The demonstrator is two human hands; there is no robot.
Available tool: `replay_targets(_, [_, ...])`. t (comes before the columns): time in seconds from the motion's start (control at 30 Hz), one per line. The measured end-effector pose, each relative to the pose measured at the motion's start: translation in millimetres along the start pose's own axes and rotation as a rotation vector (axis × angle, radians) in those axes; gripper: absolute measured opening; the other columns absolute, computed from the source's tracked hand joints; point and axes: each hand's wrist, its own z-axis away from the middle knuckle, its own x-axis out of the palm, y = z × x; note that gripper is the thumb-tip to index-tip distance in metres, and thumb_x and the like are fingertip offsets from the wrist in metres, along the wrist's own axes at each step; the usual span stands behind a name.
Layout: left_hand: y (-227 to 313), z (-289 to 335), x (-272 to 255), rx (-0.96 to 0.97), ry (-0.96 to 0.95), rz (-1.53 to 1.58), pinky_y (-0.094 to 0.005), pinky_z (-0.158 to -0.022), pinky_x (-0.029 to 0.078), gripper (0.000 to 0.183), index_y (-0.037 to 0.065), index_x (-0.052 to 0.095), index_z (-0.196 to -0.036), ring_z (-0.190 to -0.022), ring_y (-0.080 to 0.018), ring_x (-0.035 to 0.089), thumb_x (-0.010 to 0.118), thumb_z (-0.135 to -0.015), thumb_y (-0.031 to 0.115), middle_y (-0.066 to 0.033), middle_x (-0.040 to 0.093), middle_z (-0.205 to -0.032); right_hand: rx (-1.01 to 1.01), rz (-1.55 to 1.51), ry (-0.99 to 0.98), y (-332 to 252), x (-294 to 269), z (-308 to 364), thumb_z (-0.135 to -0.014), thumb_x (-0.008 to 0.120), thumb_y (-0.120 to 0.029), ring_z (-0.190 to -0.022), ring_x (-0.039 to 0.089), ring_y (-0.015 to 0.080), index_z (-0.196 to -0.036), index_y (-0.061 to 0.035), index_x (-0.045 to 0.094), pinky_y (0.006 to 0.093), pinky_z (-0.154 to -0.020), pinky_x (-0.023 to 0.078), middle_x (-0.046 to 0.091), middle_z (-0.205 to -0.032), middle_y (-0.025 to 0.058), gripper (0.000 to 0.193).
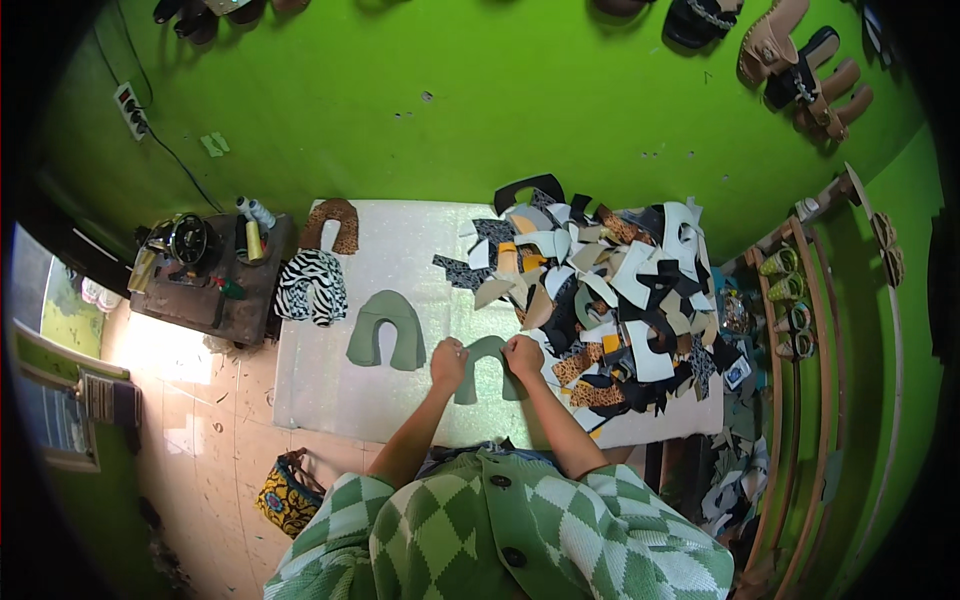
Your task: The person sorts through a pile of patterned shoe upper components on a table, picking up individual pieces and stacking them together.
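Between my two hands is a grey-green U-shaped cut piece (487,348), its curve away from me and its two legs toward me. My left hand (449,364) is closed on its left side, and my right hand (523,356) pinches its upper right side. To the left of my hands lies a stack of similar green U-shaped pieces (404,335) on the white table (330,405). Further left are zebra-print U-shaped pieces (312,290), with leopard-print ones (343,222) behind them.
A large heap of cut scraps (600,290) covers the table's right side. At the left stands a dark sewing machine table (190,300) with thread spools (255,235). Shoe racks (800,330) line the right wall. A patterned bag (288,495) rests on the floor.
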Motion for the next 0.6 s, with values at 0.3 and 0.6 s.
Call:
replay_targets(0.3, [5, -20, -32, 0.029, 0.003, 0.283, -0.0315, -0.071, 0.052, 0.022, 0.004, 0.067, -0.094, -0.076, -0.0199, 0.067, 0.071, -0.083, 0.023, -0.0101, 0.069, -0.082, -0.008, -0.659, -0.269, -1, -15, -20, -0.080, 0.077, -0.015, -0.062, 0.056, 0.0067, -0.087, 0.0017, 0.070, 0.0238, -0.058, 0.045, 0.066, -0.075, 0.0021, 0.019])
replay_targets(0.6, [-25, -60, -144, -0.005, 0.266, 0.392, -0.0255, -0.064, 0.050, 0.022, 0.002, 0.067, -0.092, -0.069, -0.0120, 0.064, 0.074, -0.083, 0.021, -0.0075, 0.070, -0.078, -0.091, -0.873, -0.396, -123, 26, -19, -0.081, 0.077, -0.014, -0.056, 0.052, 0.0066, -0.090, -0.0046, 0.056, 0.0252, -0.045, 0.041, 0.058, -0.066, -0.0001, 0.025])
